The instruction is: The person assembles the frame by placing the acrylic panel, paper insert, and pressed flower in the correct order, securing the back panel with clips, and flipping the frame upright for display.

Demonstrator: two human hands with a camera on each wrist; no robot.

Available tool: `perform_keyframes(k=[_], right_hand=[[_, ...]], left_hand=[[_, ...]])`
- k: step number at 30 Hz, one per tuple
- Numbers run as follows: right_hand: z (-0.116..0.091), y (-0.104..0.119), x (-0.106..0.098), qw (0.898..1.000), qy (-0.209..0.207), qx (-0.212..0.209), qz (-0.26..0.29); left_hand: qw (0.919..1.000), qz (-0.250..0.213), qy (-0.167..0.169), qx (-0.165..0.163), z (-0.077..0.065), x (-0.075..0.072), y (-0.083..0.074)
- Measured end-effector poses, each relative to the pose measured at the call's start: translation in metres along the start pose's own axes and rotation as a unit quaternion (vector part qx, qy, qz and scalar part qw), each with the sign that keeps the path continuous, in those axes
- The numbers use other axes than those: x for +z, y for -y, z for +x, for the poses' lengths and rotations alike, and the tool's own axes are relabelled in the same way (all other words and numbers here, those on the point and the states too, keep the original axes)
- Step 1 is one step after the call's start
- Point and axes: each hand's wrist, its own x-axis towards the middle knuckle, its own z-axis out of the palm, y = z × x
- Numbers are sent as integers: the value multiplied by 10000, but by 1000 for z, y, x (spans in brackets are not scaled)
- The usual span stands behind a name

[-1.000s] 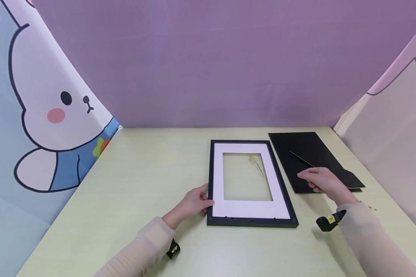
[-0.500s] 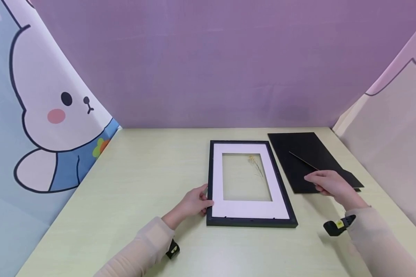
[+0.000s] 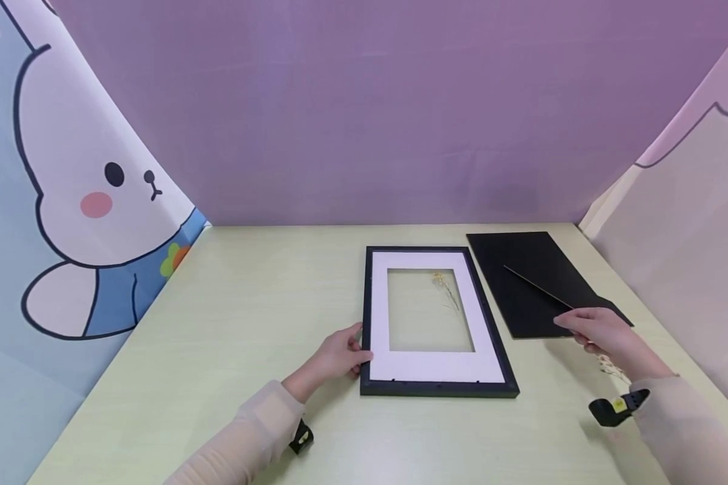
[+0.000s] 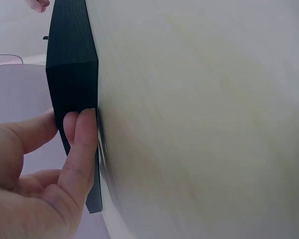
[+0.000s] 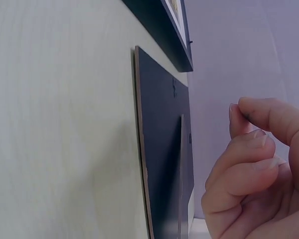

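A black picture frame (image 3: 438, 389) with a white mat (image 3: 431, 368) lies on the table in the head view. Inside the mat's opening, near its upper right, is a thin dried flower (image 3: 445, 289). My left hand (image 3: 335, 353) grips the frame's left side, thumb over the edge; the left wrist view shows the fingers (image 4: 82, 144) against its dark side. My right hand (image 3: 607, 337) hovers over the near right corner of a black backing board (image 3: 518, 259). Its fingers are curled, thumb and index tips touching, with nothing visible held in the right wrist view.
The board's stand flap (image 5: 182, 169) sticks up from its surface. More pale dried flowers (image 3: 610, 368) lie partly hidden behind my right wrist. A purple cloth (image 3: 388, 121) closes off the table's back; printed cloths hang at both sides.
My right hand has moved right and slightly nearer, away from the frame, and dried flowers now show left of its wrist. My left hand keeps its grip on the picture frame.
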Motion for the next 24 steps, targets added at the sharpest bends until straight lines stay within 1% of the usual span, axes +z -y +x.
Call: perform_keyframes(k=[6, 12, 18, 24], right_hand=[[-6, -10, -8, 9999, 72, 99, -27], [-14, -27, -15, 9997, 215, 97, -59], [-21, -39, -23, 9990, 184, 312, -280], [-30, -47, -29, 9986, 274, 408, -179]], left_hand=[[10000, -11, 5, 10, 1, 0, 1], [10000, -13, 20, 2, 1, 1, 2], [10000, -28, 1, -13, 1, 0, 2], [10000, -18, 4, 2, 2, 0, 3]])
